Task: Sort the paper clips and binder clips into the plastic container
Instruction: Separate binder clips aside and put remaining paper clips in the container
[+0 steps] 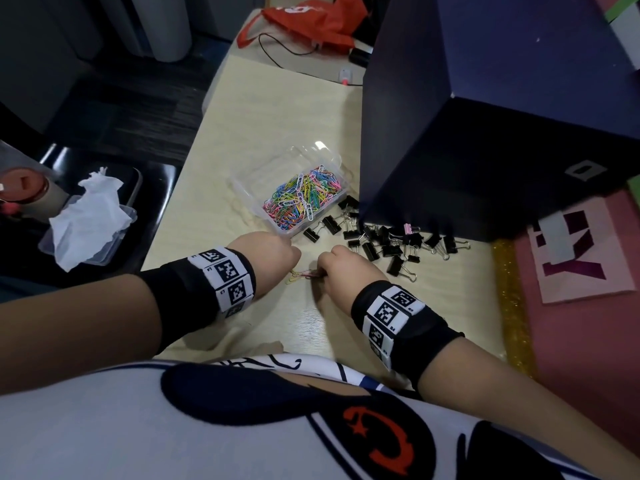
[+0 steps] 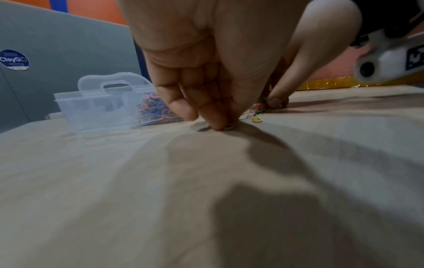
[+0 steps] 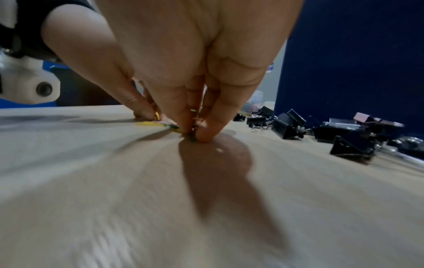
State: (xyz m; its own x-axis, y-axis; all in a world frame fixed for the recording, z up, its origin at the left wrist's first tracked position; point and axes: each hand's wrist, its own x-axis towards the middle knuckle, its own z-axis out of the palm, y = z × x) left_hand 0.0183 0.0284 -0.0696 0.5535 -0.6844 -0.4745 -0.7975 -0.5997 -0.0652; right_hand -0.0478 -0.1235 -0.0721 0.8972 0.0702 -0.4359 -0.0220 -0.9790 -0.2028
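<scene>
Right hand (image 1: 341, 268) down on the table (image 1: 277, 112), fingertips (image 3: 206, 134) pinched on a small bunch of loose paper clips (image 1: 304, 274) at the table surface. Left hand (image 1: 268, 261) just beside it, fingers bunched and tips pressed to the table; something small and pale under the tips in the left wrist view, cannot tell whether it grips it. Loose clips, yellow and pink ones visible, lie between the two hands. Plastic container (image 1: 242, 188) sits just beyond the left hand, clear, lid open; near compartment full of coloured paper clips (image 1: 304, 199), far compartment looks bare from the head view. Binder clips (image 1: 384, 242), mostly black plus one pink, scattered on the table to the right of the container, at the foot of a dark blue box (image 1: 485, 133). Both wrists wear black bands with printed tags. Off the table to the left, another clear box with crumpled tissue (image 1: 91, 216). Red bag (image 1: 311, 19) at the far end of the table.
</scene>
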